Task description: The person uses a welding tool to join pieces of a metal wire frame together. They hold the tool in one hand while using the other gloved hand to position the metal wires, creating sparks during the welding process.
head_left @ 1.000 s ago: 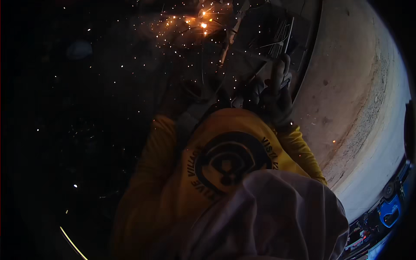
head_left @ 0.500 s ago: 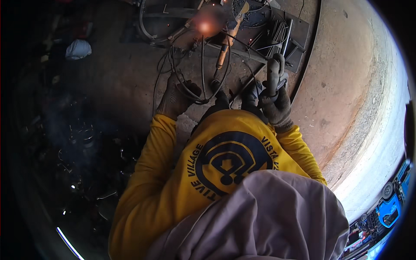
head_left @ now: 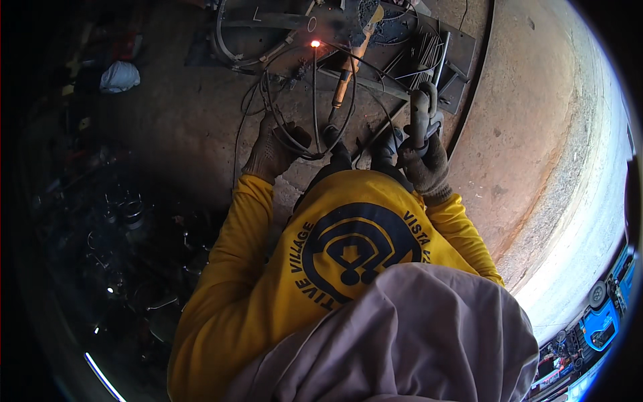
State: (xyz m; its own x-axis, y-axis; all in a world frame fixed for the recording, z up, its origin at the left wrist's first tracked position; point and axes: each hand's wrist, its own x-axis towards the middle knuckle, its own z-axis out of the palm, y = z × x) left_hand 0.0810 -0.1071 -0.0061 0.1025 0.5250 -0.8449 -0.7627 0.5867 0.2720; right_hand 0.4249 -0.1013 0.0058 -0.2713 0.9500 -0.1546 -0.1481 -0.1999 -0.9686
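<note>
My left hand, in a dark knit glove, is closed on a frame of bent dark metal rods. Its top joint carries a small red-hot spot. Off to the right, my gloved right hand grips a clamp-like tool with thick, curved grey jaws pointing away from me. That tool stands apart from the rod frame. An orange angle grinder lies between my hands, beyond my feet and partly behind the rods.
Thin metal rods lie on a dark plate at the far right. Curved metal strips rest at the far left. Cables trail over the floor. A white bundle sits left; dark metal parts clutter the near left.
The hazy orange glow and smoke over the top joint have shrunk to a small bright spot, uncovering a metal ring behind it. Smoke at the left has thinned. Both hands have barely moved.
</note>
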